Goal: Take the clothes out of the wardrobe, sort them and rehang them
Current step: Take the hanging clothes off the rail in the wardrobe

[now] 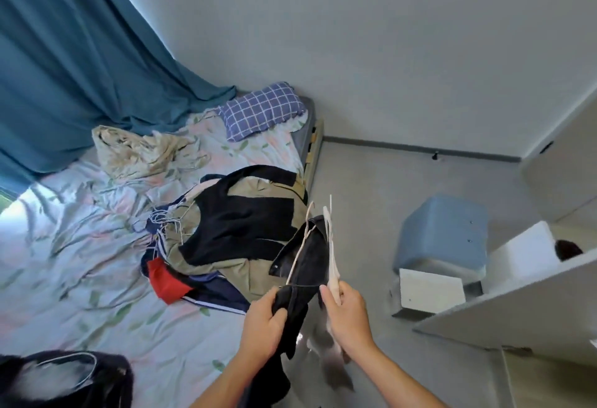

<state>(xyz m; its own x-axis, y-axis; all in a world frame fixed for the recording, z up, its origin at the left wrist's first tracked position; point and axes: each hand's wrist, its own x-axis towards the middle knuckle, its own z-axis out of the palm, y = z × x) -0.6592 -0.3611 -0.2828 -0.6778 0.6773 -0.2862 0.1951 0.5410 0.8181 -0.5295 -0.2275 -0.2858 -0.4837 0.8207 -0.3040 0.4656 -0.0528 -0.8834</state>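
My left hand (263, 320) grips a black garment (311, 262) that hangs on a thin wire hanger (300, 251), just off the bed's right edge. My right hand (345, 310) pinches pale plastic hangers (332, 246) that stick up beside the black garment. A pile of clothes (232, 230) lies on the bed: a black top on a khaki piece, with red and navy cloth under it and several wire hangers at its left. Another dark garment (64, 378) lies at the bed's near left corner.
The bed (80, 262) has a floral sheet, a crumpled beige cloth (142, 152) and a blue checked pillow (261, 110). A teal curtain (64, 62) hangs at left. A blue stool (444, 233) stands on the grey floor. White wardrobe shelves (517, 297) are at right.
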